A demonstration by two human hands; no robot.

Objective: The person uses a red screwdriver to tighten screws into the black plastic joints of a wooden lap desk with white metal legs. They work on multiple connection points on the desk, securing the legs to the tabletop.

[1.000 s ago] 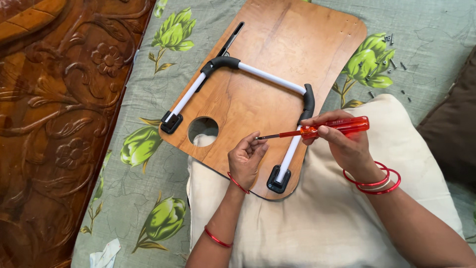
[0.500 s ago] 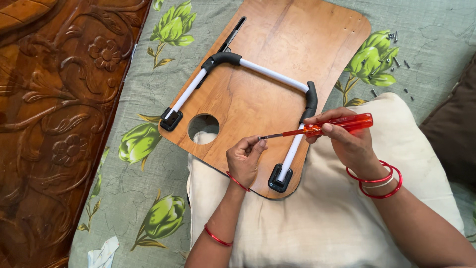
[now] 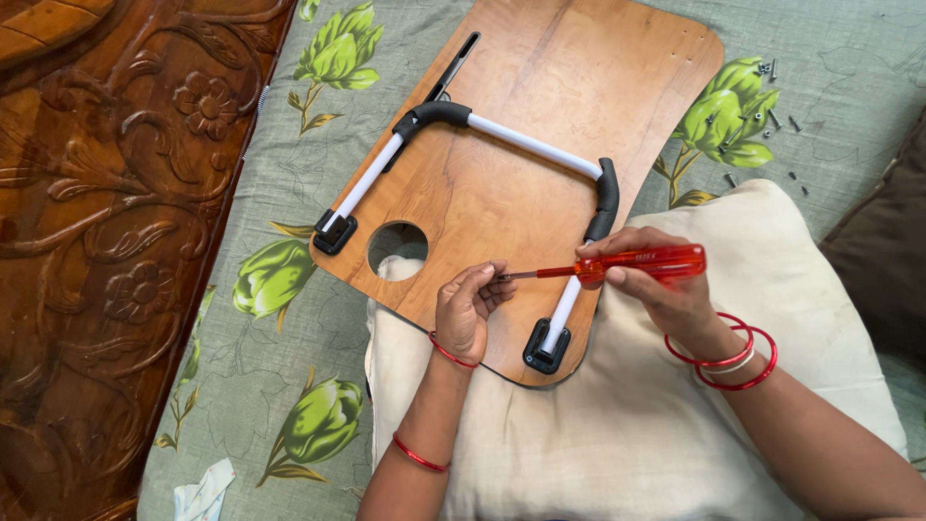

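The right hand (image 3: 666, 289) grips a red-handled screwdriver (image 3: 617, 265), fingers wrapped around its handle. At its nine o'clock, the left hand (image 3: 468, 309) pinches the shaft's tip with fingers pressed together. Both hover over a wooden lap tray (image 3: 540, 87) lying upside down on the bed, its white U-shaped leg (image 3: 526, 143) folded flat, loose screws (image 3: 772, 96) at two o'clock.

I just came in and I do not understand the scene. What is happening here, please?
A person sits with a cream pillow on the lap. The right hand holds a red-handled screwdriver level over a wooden lap-table board, which lies underside up. The left hand pinches at the screwdriver's tip. A white U-shaped leg with black brackets lies folded on the board. Loose screws are scattered on the green floral sheet.
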